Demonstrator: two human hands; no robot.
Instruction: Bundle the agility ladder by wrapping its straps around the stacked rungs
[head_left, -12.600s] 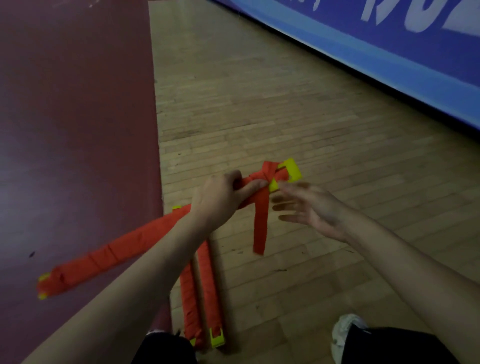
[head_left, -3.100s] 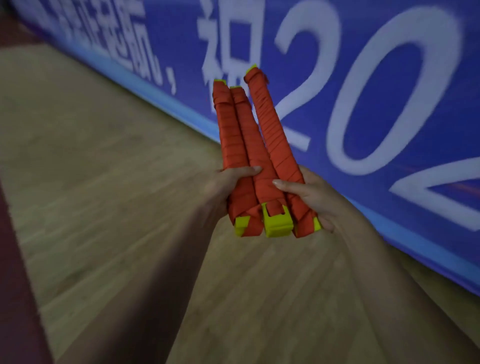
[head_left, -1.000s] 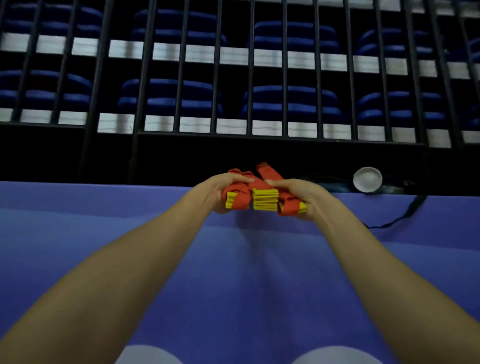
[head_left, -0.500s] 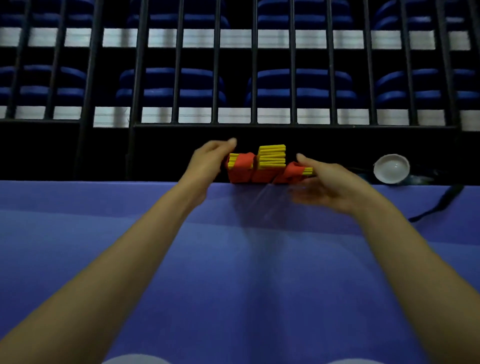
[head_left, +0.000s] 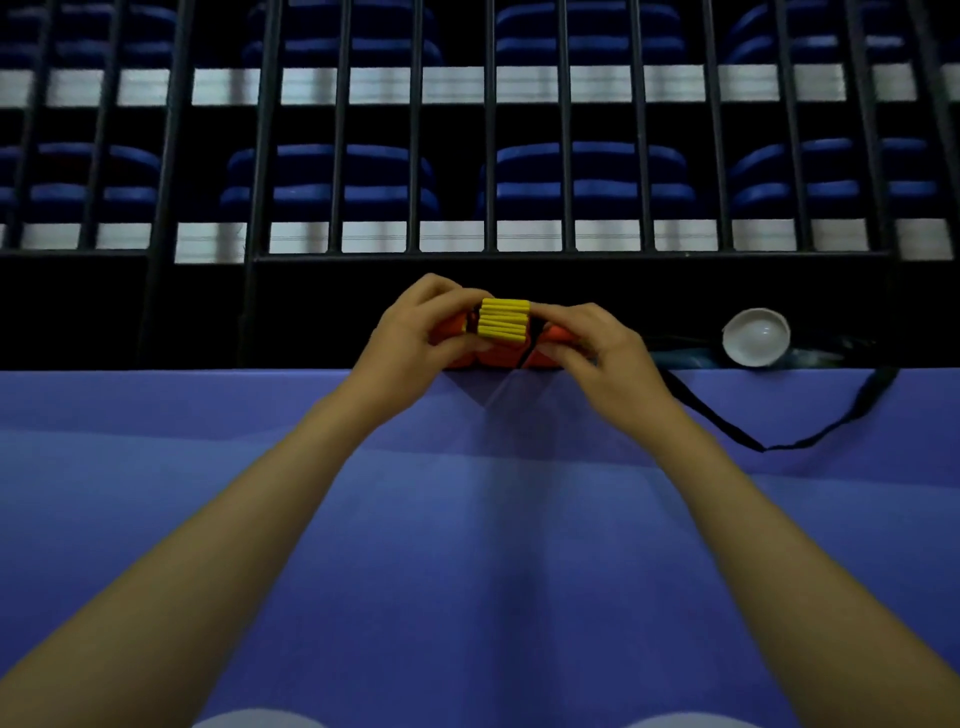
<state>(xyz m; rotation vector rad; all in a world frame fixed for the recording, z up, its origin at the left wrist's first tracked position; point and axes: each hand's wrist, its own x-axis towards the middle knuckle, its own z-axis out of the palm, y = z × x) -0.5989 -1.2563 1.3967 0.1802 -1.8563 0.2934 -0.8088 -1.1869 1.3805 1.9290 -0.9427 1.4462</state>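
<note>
The bundled agility ladder (head_left: 503, 321) shows end-on: stacked yellow rung ends wrapped in red-orange strap, resting on top of the blue banner wall (head_left: 483, 519). My left hand (head_left: 415, 332) grips its left side with curled fingers. My right hand (head_left: 597, 345) grips its right side, fingertips at the yellow ends. The length of the bundle behind the ends is hidden.
A black metal railing (head_left: 488, 156) with blue seats behind rises just beyond the ledge. A white bowl-shaped object (head_left: 756, 336) sits on the ledge to the right, with a black cord (head_left: 753, 441) hanging down over the banner.
Both hands were open beside the bundle half a second ago; now they have closed in on it from both sides. The bundle stays on the ledge.
</note>
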